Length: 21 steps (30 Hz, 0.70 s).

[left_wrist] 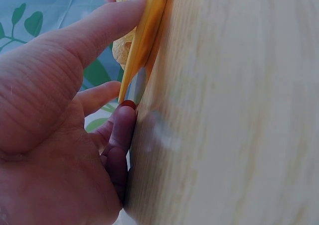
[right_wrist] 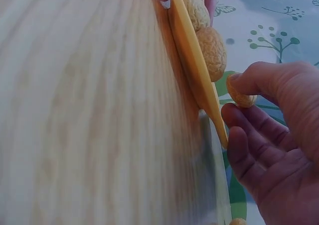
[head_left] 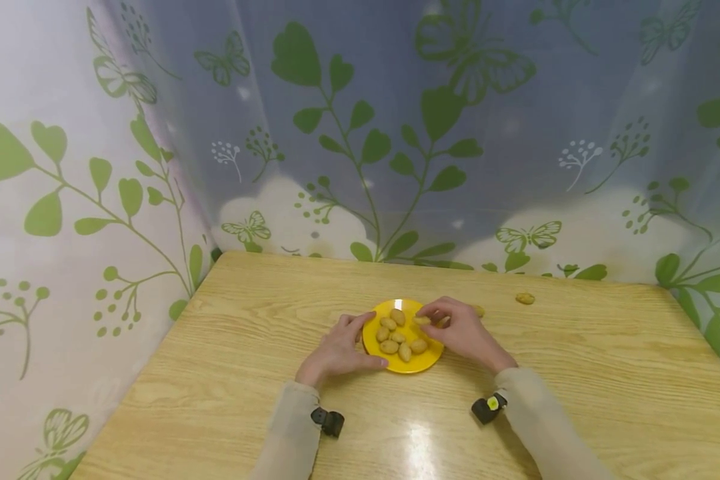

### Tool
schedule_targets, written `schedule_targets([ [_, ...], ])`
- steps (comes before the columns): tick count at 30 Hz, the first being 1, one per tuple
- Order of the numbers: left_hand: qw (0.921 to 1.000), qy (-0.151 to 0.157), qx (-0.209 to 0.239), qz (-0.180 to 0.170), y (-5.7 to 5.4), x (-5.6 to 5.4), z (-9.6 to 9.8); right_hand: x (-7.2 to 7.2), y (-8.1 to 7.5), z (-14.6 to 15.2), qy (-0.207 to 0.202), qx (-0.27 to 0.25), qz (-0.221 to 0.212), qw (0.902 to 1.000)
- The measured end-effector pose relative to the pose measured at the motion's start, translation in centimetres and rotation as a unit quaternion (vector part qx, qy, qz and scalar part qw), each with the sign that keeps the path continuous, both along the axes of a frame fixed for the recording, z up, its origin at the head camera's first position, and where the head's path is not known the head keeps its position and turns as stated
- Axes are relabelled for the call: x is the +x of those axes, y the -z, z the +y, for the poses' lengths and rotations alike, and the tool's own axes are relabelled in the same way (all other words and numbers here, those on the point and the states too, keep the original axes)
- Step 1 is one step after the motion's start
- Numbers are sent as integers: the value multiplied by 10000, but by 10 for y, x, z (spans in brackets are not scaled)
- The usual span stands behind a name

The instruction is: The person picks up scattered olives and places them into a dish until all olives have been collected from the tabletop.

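Note:
A round yellow plate sits on the wooden table with several wrinkled, yellow-brown oval pieces on it, like dried fruit or nuts. My left hand grips the plate's left edge. In the left wrist view its thumb lies over the rim, and other fingers reach the plate's underside. Over the plate's right side, my right hand pinches one wrinkled oval piece between thumb and fingers. That piece is just beyond the rim in the right wrist view, while the lower fingers are close by the plate's edge.
One more wrinkled piece lies on the table at the back right. Another piece shows partly behind my right hand. A leaf-and-butterfly printed curtain stands along the table's back and left edges.

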<state>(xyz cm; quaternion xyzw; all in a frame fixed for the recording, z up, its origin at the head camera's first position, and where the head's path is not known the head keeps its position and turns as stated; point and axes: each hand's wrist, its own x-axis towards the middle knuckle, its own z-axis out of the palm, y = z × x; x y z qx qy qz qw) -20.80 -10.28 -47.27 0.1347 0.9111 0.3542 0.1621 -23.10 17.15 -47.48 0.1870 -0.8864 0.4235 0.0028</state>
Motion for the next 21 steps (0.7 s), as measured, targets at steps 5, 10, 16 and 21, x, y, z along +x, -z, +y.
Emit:
schedule_targets([
  [5,10000,-19,37,15,0,0,0,-3,0,-3,-100,119,4,9999],
  [10,10000,-28,37,28,0,1,-1,-7,0,-6,-116,161,61,9998],
  [16,10000,8,9,5,0,1,-1,-12,0,-9,-39,176,-61,9998],
  [21,10000,11,34,14,0,1,-2,-14,0,-10,-39,259,-152,9995],
])
